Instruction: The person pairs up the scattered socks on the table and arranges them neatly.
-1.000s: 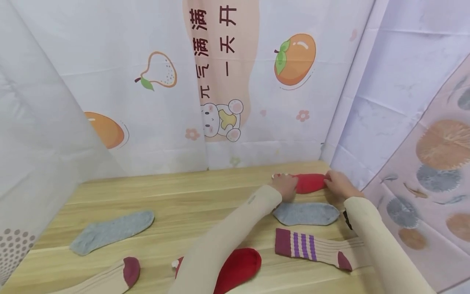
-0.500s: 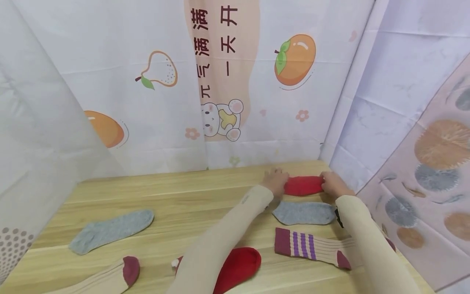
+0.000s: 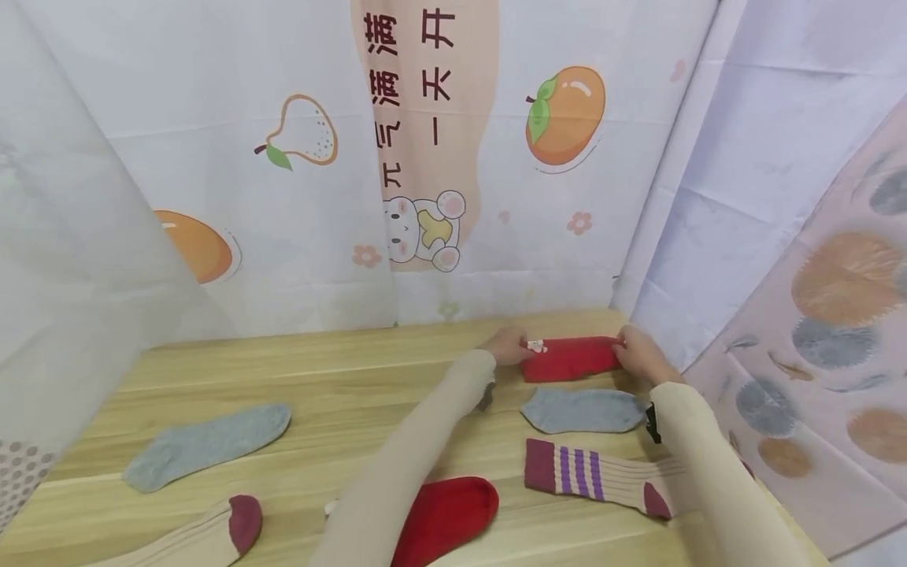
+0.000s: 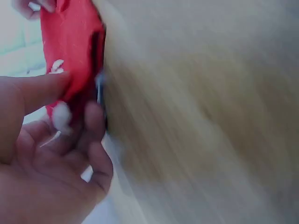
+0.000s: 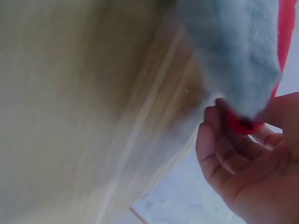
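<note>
A red sock (image 3: 572,360) with a white decoration at one end is stretched between my two hands at the back right of the table. My left hand (image 3: 505,346) pinches the decorated end; in the left wrist view, the thumb lies over the red cloth with fingers beneath. The other end is pinched by my right hand (image 3: 643,356). Just in front lies a grey sock (image 3: 584,411), which partly covers the red one in the right wrist view. Nearer still is a cream sock (image 3: 616,478) with purple stripes and maroon patches, partly hidden by the right forearm.
Another red sock (image 3: 453,512) lies at the front middle, partly under the left sleeve. On the left are a second grey sock (image 3: 209,445) and a cream sock with a maroon toe (image 3: 244,524). Printed curtains (image 3: 319,236) rise behind the wooden table (image 3: 354,394).
My left hand has shifted left along the red sock to its decorated end, uncovering the white decoration. The red sock now looks wider and pulled straight. The other socks lie as before.
</note>
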### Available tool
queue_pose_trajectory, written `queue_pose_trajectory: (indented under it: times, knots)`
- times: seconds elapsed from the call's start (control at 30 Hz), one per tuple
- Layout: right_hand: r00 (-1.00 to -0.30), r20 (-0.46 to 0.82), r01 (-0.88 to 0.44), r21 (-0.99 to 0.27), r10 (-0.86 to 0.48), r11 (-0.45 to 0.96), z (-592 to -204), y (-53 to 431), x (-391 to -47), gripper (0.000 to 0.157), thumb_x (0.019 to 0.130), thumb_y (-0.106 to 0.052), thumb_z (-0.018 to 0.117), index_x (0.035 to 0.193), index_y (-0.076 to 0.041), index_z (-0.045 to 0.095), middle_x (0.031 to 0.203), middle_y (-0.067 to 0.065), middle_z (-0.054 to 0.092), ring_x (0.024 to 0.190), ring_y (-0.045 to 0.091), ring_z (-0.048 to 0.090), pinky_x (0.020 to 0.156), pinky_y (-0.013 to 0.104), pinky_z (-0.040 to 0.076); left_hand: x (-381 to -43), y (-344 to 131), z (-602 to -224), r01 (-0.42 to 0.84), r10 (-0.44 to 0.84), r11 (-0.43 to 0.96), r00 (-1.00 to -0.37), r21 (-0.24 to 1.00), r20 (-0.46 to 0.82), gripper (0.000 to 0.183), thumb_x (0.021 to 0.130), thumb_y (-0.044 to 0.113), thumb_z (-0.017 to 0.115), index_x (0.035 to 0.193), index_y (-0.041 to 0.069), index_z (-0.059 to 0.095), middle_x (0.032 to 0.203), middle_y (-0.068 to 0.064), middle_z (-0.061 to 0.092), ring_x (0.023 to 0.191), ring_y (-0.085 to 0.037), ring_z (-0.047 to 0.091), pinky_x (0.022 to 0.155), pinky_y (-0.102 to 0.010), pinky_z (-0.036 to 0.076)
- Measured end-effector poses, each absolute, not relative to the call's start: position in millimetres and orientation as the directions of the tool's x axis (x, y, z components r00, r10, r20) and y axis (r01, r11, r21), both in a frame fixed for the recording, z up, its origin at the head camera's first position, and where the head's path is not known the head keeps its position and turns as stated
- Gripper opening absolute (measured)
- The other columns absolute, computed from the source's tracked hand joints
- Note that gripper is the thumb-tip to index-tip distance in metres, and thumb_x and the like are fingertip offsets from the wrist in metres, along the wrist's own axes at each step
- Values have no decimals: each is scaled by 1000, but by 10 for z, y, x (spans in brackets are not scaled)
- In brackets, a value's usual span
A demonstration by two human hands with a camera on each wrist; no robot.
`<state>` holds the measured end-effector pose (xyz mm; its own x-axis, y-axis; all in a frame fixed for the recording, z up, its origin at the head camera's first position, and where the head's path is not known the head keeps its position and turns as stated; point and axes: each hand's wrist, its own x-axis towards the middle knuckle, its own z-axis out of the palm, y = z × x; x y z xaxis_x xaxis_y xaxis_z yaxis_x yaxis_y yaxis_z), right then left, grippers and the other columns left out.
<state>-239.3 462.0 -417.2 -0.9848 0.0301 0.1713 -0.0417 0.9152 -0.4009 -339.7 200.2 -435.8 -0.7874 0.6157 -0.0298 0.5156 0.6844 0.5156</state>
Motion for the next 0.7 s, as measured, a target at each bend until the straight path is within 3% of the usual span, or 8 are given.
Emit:
queue_pose_trajectory:
  times: [0.2, 0.47, 0.7]
  knots:
    - [-968, 248, -87, -454, 32, 887, -4218, 4548, -2393, 10, 97, -2, 53, 90, 5, 49, 79, 19, 59, 74, 34, 56, 68, 46, 45, -3427, 1689, -4281, 440, 630, 587, -776, 680, -42, 14, 95, 16, 67, 99, 3, 65, 89, -6, 68, 78, -14, 61, 73, -23, 48]
    - [-957, 287, -117, -477, 28, 871, -4109, 4444, -2353, 8, 97, -1, 53, 94, 6, 50, 82, 21, 60, 74, 31, 55, 66, 41, 45, -3497, 1504, -4194, 461, 647, 563, -762, 686, -18, 18, 94, 17, 68, 102, 1, 71, 89, -4, 67, 72, -12, 57, 65, -21, 47]
    - [-932, 362, -185, -445, -14, 876, -4126, 4389, -2256, 7, 96, 0, 57, 93, 6, 53, 78, 15, 58, 72, 28, 53, 66, 41, 44, -3473, 1401, -4177, 510, 698, 547, -716, 664, -25, 14, 93, 13, 69, 94, -1, 71, 76, -1, 63, 64, -10, 53, 60, -20, 43]
